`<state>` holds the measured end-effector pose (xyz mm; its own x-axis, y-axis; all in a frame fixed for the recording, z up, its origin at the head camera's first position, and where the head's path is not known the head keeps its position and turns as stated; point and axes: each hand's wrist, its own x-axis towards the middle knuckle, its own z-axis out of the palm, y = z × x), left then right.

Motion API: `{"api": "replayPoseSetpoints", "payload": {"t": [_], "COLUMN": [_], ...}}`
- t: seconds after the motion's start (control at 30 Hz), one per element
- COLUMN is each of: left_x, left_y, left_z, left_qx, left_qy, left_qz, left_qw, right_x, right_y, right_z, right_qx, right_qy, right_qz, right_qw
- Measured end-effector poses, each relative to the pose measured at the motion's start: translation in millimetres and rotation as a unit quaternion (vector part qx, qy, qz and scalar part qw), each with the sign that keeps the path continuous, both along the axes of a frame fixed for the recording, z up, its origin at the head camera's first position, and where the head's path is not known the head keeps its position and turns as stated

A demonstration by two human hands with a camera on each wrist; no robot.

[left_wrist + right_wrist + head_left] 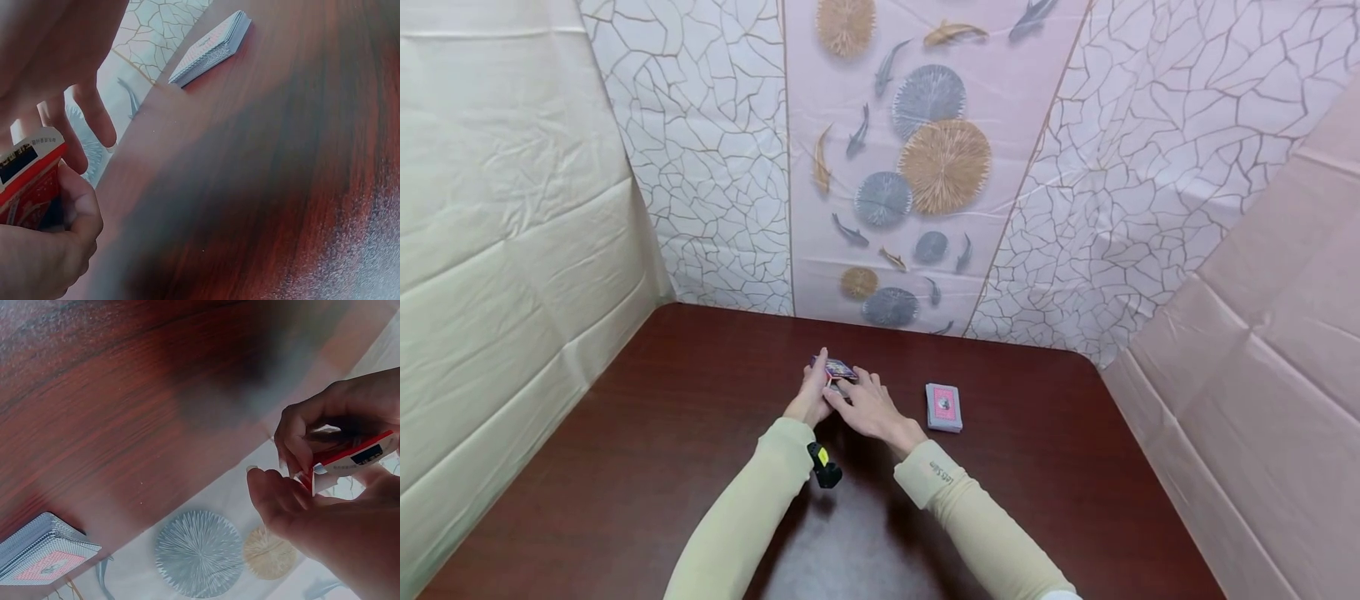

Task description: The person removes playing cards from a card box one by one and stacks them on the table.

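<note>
A red, white and dark card box is raised above the table between the two hands. My left hand holds it, the fingers curled round its red side in the left wrist view, where the box shows a white printed end. The right hand reaches across to the near end of the box, its fingers extended beside it. A small red-edged flap stands out at the end of the box in the right wrist view, close to the right fingers; the right thumb is hidden there.
A squared stack of playing cards with a pink and white back lies on the dark wood table, right of the hands. Patterned cloth hangs behind the table, with plain cloth walls at both sides. A black wrist camera hangs at the left cuff.
</note>
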<state>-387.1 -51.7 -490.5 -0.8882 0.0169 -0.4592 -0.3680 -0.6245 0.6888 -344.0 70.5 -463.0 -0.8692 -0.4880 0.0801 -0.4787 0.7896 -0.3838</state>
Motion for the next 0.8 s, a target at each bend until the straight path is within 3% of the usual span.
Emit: {"api": "replayPoseSetpoints", "payload": {"t": [0.27, 0.47, 0.8], "left_x": [-1.4, -7.8, -7.2], "left_y": [-4.9, -2.3, -7.8], "left_z": [0.9, 2.7, 2.5], "left_qx": [0.002, 0.017, 0.058], "left_qy": [0.005, -0.004, -0.004], "left_qz": [0.008, 0.023, 0.061], "left_qw": [1.0000, 0.9996, 0.9964], "right_x": [-3.7, -4.7, -0.9], "right_y": [-0.4, 0.8, -3.2], "right_z": [-0.5, 3.0, -2.0], "right_qx": [-0.024, -0.050, -0.053], "right_qy": [0.034, 0.073, 0.097], "right_qz": [0.030, 0.022, 0.017], "right_qw": [0.9987, 0.9959, 0.9937]}}
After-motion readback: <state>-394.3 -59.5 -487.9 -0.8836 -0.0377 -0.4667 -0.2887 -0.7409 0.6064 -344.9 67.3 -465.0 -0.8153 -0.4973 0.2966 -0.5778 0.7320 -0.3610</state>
